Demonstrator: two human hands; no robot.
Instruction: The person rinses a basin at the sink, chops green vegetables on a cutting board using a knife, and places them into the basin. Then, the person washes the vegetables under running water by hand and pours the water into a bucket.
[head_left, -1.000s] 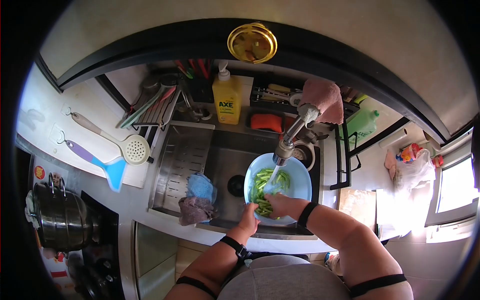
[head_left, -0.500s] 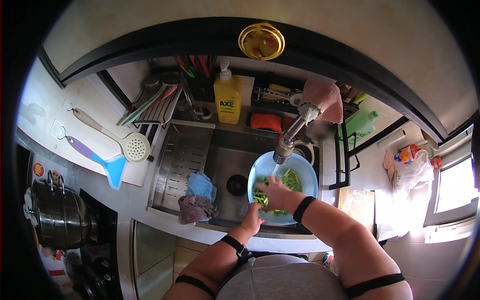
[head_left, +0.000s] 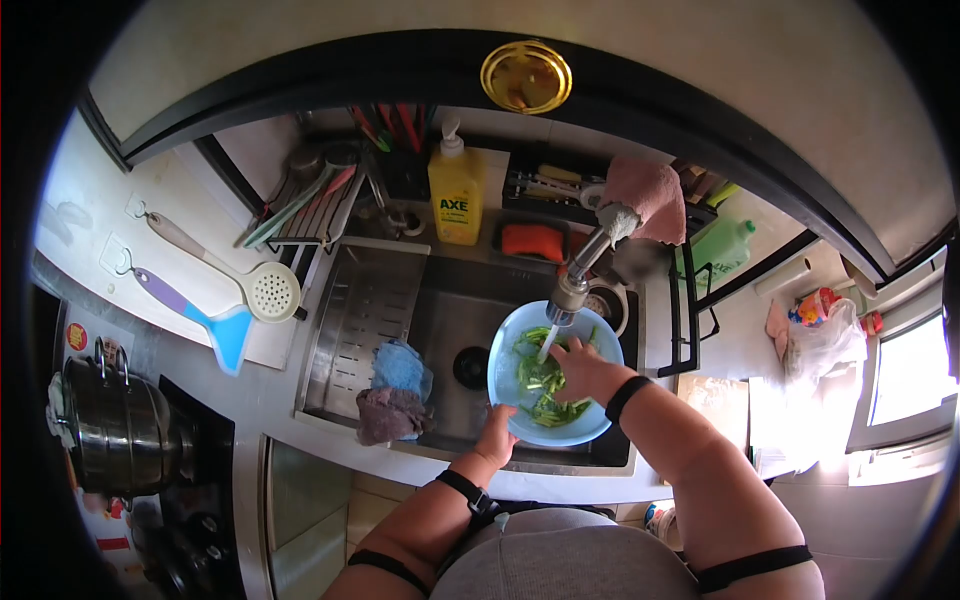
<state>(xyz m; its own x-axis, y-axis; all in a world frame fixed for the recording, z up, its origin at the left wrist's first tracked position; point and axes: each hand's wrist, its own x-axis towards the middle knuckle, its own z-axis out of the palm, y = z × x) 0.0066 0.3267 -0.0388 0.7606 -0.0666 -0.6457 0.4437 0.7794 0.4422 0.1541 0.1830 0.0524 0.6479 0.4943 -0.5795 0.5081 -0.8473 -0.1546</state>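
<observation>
One blue bowl (head_left: 503,370) is in the sink (head_left: 450,320), under the tap (head_left: 567,295), with cut greens (head_left: 540,378) inside. Taking the bowl as my clock, my left hand (head_left: 494,432) grasps its rim near 7 o'clock, thumb on the upper side; the lower fingers I cannot see well. My right hand (head_left: 580,370) reaches in from 3 o'clock, its fingers released and spread at the greens, not clenched.

I judge the bowl to be light, thin plastic, but water (head_left: 548,343) makes it heavier and its wall slippery. The greens look wet, slim and easy to bruise, so I would scoop them softly with curved fingers. For the bowl, I find the rim at 8 and 4 o'clock a good hold.

The tap stands close at 12 o'clock, a pot (head_left: 607,305) near 1 o'clock, and the sink's front edge at 6. More room lies from 9 to 11 o'clock, past the drain (head_left: 471,368); two cloths (head_left: 398,370) limit it at 9.
</observation>
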